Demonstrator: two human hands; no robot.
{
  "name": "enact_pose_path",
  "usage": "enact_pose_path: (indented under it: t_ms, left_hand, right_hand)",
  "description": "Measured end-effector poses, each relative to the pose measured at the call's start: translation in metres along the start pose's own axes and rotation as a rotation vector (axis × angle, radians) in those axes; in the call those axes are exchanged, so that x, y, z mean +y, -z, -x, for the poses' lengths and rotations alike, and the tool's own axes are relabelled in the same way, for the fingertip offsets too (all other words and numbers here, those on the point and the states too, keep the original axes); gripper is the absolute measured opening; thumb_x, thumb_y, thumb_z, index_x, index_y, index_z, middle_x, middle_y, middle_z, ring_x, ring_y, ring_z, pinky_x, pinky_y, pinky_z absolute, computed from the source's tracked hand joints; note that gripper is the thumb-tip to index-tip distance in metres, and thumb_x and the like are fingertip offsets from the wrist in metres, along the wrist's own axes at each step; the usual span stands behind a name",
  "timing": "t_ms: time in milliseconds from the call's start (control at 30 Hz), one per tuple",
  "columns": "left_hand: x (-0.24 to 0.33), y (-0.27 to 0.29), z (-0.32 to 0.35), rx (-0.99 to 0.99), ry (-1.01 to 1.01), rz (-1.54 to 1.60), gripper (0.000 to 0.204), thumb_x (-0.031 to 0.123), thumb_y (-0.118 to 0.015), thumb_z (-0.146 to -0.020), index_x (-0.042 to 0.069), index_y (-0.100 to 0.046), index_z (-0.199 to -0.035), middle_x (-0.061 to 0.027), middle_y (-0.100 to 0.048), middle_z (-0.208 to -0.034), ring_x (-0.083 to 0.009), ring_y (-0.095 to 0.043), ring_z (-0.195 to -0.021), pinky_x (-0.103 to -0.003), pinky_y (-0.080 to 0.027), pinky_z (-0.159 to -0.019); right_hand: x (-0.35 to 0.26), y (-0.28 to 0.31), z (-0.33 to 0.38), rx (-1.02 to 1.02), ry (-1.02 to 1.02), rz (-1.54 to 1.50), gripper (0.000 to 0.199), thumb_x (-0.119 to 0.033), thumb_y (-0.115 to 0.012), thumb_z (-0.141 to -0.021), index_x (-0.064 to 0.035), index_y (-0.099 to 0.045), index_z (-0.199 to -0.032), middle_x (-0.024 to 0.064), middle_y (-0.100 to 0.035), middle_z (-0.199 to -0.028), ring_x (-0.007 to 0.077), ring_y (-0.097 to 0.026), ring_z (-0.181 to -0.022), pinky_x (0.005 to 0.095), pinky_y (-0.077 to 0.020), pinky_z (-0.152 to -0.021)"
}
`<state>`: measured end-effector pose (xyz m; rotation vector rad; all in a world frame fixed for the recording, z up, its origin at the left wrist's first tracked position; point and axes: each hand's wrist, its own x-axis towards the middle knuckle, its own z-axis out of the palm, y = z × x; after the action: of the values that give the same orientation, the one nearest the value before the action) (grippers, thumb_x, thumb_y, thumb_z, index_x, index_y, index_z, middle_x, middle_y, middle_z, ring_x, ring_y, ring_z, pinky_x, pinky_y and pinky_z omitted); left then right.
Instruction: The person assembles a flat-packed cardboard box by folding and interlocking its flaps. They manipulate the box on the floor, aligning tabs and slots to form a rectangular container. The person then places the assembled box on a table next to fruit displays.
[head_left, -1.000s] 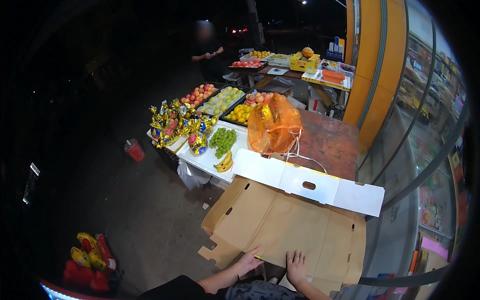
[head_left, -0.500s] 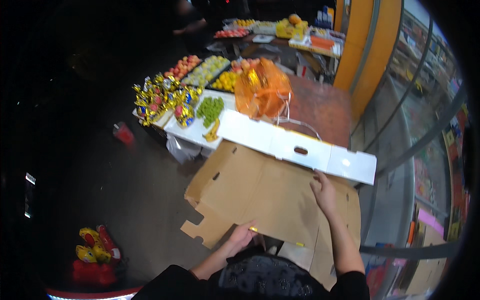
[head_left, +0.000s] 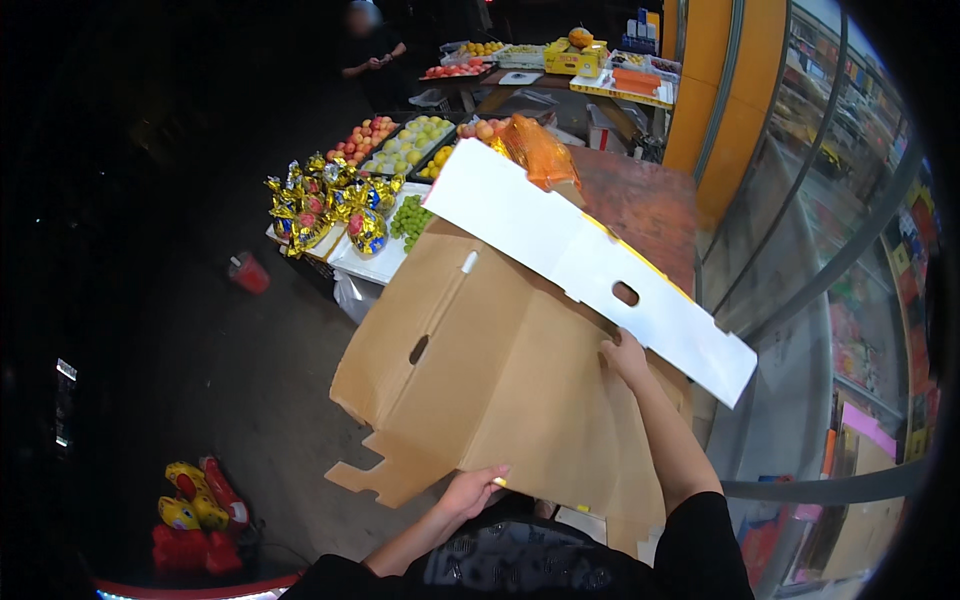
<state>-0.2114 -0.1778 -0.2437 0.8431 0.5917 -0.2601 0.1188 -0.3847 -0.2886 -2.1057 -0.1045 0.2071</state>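
The left hand (head_left: 472,492) is gripping the near edge of the flattened carton (head_left: 500,370) and the right hand (head_left: 626,357) its far white flap, lifting it near the counter (head_left: 640,205); squaring it up probably comes next.

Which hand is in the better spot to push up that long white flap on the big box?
Right, I think. The right hand is already high on the flattened cardboard box, just below the white flap. The left hand grips the box's bottom edge, far from the flap, and seems better placed to steady it.

flat brown cardboard box (head_left: 500,380) w/ white flap (head_left: 580,262), held centre frame.
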Motion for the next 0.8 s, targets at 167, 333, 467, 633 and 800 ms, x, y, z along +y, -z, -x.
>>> enact_pose_path:
  t_ms: [167,333,467,633,800]
  left_hand:
    - [-0.018,0.014,0.013,0.0,0.014,-0.008,0.032,0.011,-0.066,-0.089,-0.003,-0.059,-0.117,-0.011,-0.066,-0.111,-0.0181,-0.063,-0.102,-0.031,-0.049,-0.092]
    - [-0.015,0.017,0.043,0.047,-0.076,-0.044,0.034,0.011,-0.068,-0.088,0.001,-0.059,-0.119,-0.0088,-0.066,-0.11,-0.0167,-0.063,-0.1,-0.031,-0.051,-0.087]
    - [-0.004,0.007,0.058,0.074,-0.098,-0.042,0.033,0.011,-0.07,-0.086,0.003,-0.061,-0.117,-0.0069,-0.067,-0.106,-0.016,-0.063,-0.096,-0.03,-0.051,-0.085]
    - [-0.013,0.035,0.06,0.129,-0.085,-0.083,0.025,0.01,-0.072,-0.083,0.005,-0.064,-0.106,-0.0044,-0.066,-0.096,-0.0148,-0.062,-0.088,-0.03,-0.05,-0.08]
    - [-0.007,0.033,0.046,0.022,-0.079,-0.052,0.026,0.011,-0.075,-0.081,0.002,-0.064,-0.103,-0.0045,-0.066,-0.093,-0.0144,-0.061,-0.086,-0.03,-0.049,-0.079]
  right_hand:
    - [0.035,-0.002,-0.019,0.012,-0.685,-1.52,0.016,-0.002,-0.053,-0.089,0.006,-0.058,-0.102,0.0144,-0.065,-0.098,0.026,-0.067,-0.081,0.0309,-0.0595,-0.071]
    - [0.031,0.01,0.023,0.091,-0.691,-1.849,0.017,0.002,-0.052,-0.087,0.0058,-0.059,-0.102,0.014,-0.067,-0.098,0.0263,-0.067,-0.082,0.0343,-0.0587,-0.078]
    - [0.042,0.055,0.041,0.107,-0.374,-1.901,0.023,0.007,-0.052,-0.081,0.0054,-0.06,-0.102,0.0149,-0.068,-0.096,0.0265,-0.068,-0.085,0.0359,-0.0583,-0.078]
    - [-0.02,0.123,0.037,0.145,-0.168,-1.583,0.017,-0.006,-0.057,-0.088,0.0014,-0.061,-0.103,0.0112,-0.068,-0.097,0.0192,-0.067,-0.089,0.0302,-0.056,-0.077]
    - [-0.015,0.167,-0.009,0.311,0.022,-0.706,0.018,-0.016,-0.061,-0.088,0.0,-0.062,-0.097,0.0068,-0.064,-0.089,0.0145,-0.061,-0.084,0.0266,-0.0491,-0.077]
